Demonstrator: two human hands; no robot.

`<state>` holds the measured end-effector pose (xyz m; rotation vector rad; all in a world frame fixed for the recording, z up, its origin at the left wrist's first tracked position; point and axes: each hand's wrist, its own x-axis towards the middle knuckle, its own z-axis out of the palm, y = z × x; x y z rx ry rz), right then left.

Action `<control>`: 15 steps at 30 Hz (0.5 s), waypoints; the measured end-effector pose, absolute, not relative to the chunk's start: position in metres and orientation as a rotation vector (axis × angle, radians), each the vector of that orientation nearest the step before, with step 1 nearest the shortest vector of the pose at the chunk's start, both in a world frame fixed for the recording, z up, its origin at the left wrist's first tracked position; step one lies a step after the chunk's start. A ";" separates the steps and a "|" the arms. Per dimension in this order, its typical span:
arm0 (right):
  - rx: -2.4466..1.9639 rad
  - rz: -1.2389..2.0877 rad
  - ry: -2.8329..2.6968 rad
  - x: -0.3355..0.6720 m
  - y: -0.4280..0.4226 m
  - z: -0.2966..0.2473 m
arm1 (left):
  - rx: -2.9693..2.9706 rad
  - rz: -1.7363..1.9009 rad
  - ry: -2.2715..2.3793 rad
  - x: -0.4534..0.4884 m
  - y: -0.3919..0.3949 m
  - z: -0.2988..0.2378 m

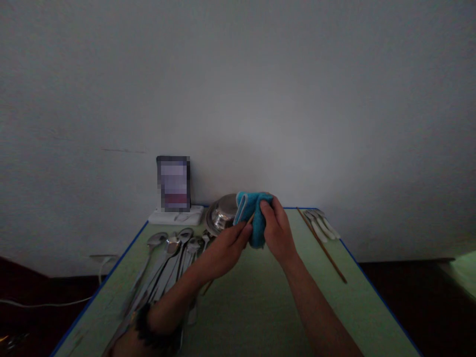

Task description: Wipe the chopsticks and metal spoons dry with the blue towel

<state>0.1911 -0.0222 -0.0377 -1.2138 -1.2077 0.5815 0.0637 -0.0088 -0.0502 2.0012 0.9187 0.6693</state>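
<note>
My right hand (277,229) is closed around a folded blue cloth (252,208), held above the green table (260,297). My left hand (226,250) pinches a thin brown stick, apparently a chopstick (250,220), whose tip goes into the cloth. Its lower end shows below my left hand near the table. Just behind the cloth stands a shiny metal bowl (223,214).
Several long metal spoons and ladles (167,263) lie fanned out on the table's left half. On the right lie a brown chopstick (323,246) and several white-handled utensils (322,224). A framed card (173,182) on a white base stands at the back against the wall.
</note>
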 end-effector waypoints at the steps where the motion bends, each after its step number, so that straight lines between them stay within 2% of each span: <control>1: -1.204 0.593 -1.151 0.190 -0.023 -0.038 | 2.019 0.676 0.928 0.063 -0.009 -0.050; 6: -1.174 0.590 -1.043 0.179 -0.026 -0.036 | 2.137 0.684 0.963 0.059 -0.014 -0.044; 15: -1.359 0.298 -1.133 0.185 -0.022 -0.038 | 2.335 0.536 1.184 0.069 -0.029 -0.045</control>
